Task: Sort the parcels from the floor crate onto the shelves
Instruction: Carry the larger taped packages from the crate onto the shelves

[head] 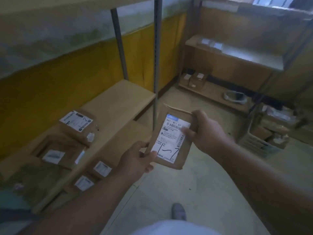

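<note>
Both my hands, left and right, hold the flat brown labelled parcel by its edges above the floor. Labelled cardboard boxes crowd the wooden shelf on my left; a grey upright post stands just behind the parcel.

Likely a parcel storeroom: metal shelving holds labelled cardboard parcels; bare concrete floor.

I see both bare forearms reaching forward, converging at chest height. My left hand pinches the lower left corner of a flat brown cardboard parcel with a white shipping label, thumb on top. My right hand grips its upper right edge, thumb pressed across the label.
</note>
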`<state>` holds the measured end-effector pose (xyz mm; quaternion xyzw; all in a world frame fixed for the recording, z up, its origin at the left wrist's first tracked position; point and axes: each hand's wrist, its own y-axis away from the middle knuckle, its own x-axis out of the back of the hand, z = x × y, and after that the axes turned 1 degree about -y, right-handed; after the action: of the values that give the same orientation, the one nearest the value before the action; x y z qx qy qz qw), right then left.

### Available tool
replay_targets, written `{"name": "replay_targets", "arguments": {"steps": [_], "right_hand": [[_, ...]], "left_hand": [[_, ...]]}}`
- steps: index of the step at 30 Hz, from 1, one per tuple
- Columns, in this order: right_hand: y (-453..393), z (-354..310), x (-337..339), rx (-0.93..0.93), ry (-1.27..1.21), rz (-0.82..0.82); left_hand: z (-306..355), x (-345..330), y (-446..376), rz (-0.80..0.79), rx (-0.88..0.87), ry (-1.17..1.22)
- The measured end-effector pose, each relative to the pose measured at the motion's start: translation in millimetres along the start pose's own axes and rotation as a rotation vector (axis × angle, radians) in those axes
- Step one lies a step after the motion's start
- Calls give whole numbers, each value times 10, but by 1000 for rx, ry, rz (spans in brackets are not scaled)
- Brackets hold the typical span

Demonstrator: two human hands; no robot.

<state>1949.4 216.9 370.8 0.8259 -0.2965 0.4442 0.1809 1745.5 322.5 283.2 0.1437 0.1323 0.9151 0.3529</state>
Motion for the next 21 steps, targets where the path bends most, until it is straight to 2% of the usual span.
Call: {"name": "replay_targets", "arguments": {"steps": [6,11,18,21], "right_hand": [[-1336,-261,-74,239,31,-238],[-2077,-764,-513,437,52,-363],[-2834,-1314,-1085,571,173,-491],[-3147,-1544,-1246,662,237,-538]], "left_hand": [[220,-2,-497,313,61,106],[194,280,-827,581,127,159],[193,598,-1312,745,238,298],[293,621,-1430,764,288,262]]}}
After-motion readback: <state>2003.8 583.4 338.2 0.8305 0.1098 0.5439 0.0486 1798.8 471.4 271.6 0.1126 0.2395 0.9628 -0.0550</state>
